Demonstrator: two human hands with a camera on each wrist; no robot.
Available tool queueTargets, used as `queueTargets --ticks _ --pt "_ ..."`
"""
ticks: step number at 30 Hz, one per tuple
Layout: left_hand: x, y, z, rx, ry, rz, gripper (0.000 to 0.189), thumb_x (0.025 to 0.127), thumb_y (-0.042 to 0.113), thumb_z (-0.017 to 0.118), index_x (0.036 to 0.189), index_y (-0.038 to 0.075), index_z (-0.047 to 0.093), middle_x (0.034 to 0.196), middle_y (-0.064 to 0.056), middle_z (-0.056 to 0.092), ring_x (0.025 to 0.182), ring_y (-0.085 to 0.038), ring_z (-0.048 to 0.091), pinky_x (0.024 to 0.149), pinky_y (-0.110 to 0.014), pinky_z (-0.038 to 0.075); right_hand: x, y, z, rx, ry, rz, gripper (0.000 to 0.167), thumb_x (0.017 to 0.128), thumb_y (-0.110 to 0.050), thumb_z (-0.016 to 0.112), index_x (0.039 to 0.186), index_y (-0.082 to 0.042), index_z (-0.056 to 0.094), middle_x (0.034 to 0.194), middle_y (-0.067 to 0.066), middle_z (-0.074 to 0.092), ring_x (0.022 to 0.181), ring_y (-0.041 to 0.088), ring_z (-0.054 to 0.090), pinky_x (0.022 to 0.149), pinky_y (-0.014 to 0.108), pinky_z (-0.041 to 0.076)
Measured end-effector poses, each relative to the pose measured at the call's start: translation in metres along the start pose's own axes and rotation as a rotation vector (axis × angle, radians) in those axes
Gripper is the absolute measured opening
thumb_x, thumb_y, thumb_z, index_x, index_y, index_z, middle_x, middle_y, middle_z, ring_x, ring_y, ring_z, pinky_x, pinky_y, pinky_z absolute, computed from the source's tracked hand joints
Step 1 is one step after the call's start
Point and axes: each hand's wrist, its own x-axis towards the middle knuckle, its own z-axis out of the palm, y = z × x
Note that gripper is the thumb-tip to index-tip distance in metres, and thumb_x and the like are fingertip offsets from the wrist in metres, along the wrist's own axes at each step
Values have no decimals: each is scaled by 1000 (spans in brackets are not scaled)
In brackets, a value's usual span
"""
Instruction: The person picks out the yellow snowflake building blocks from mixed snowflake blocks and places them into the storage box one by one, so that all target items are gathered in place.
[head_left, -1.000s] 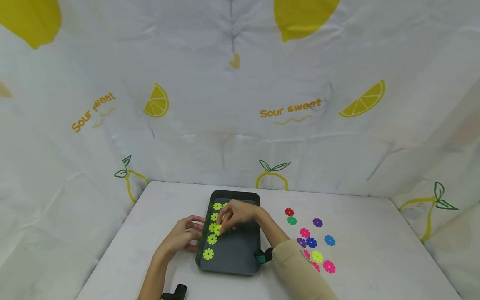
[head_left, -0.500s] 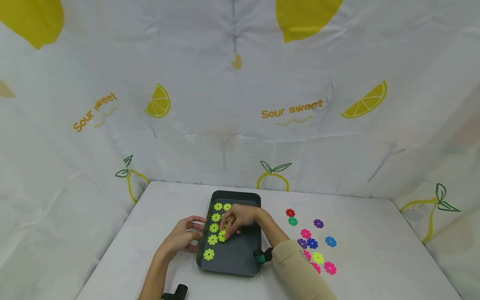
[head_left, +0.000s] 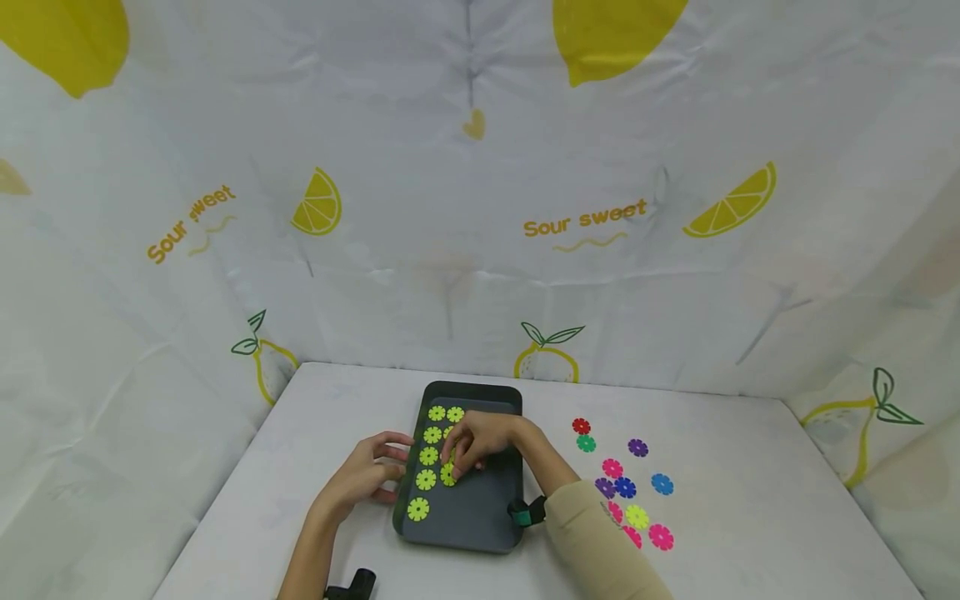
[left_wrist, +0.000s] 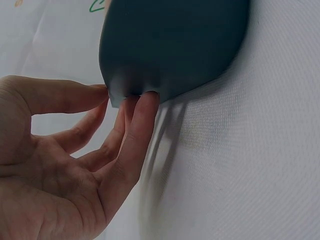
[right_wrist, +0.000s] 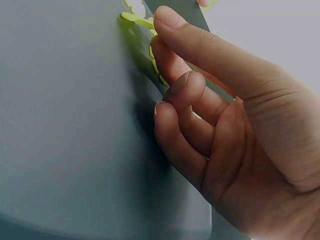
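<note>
A dark grey tray point(head_left: 480, 521) holds two columns of yellow snowflake discs point(head_left: 428, 456) along its left side. My right hand point(head_left: 483, 437) is over the tray, pinching one yellow snowflake disc point(right_wrist: 137, 20) between thumb and index finger. That disc stands level with the fourth disc of the left column, low over the tray floor, and the hand covers part of the second column. My left hand point(head_left: 367, 473) is at the tray's left edge; in the left wrist view its thumb and fingers point(left_wrist: 142, 125) hold the rim from either side.
To the right on the white table point(head_left: 750, 500) lie several loose snowflake discs, among them red point(head_left: 581, 426), green point(head_left: 586, 443), blue point(head_left: 662, 484), pink point(head_left: 661, 537) and yellow point(head_left: 637, 517). A lemon-print cloth point(head_left: 420, 292) hangs behind the table.
My right hand has moved the yellow disc slightly right and toward me, away from the left column. The left hand stays at the tray's edge.
</note>
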Motion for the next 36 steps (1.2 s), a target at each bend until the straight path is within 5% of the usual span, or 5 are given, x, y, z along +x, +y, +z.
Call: queueTargets --ticks 21,36 --pt "-1 1 1 -6 7 -1 54 89 2 68 143 7 62 128 -20 67 98 -25 72 70 -42 66 -7 -1 -5 -26 45 -16 21 97 -10 79 117 -3 79 87 -7 78 69 7 62 63 23 55" --pt "-1 1 2 -7 19 0 53 90 2 69 142 7 63 128 -20 67 97 -25 72 69 -42 66 -39 -10 -14 -80 138 -103 30 97 -17 81 122 0 78 91 -2 76 71 10 63 65 25 57"
